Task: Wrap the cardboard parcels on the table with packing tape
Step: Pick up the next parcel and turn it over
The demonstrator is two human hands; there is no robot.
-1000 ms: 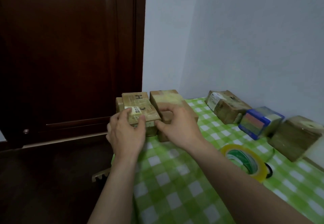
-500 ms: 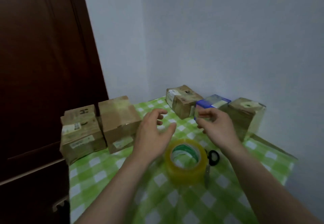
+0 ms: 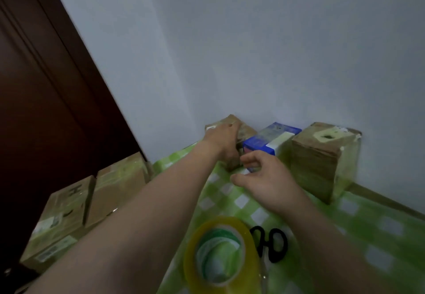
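Note:
My left hand [image 3: 224,140] reaches to the back of the table and grips a small brown cardboard parcel [image 3: 247,130] against the wall, fingers curled over its near face. My right hand [image 3: 262,176] hovers just in front of the blue box [image 3: 271,138], fingers loosely curled, holding nothing. To the right, against the wall, a taller brown parcel [image 3: 322,160] stands. Two taped cardboard parcels [image 3: 92,204] sit side by side at the table's left edge. A yellowish roll of packing tape [image 3: 220,254] lies near me on the green checked tablecloth [image 3: 368,236].
Black-handled scissors [image 3: 271,243] lie just right of the tape roll. A dark wooden door [image 3: 46,109] stands left of the table. The pale wall [image 3: 276,52] runs close behind the back row of boxes.
My hands left the two parcels at the left edge and swung right. The left hand reached forward and took hold of the small brown parcel at the back; the right hand came near the blue box.

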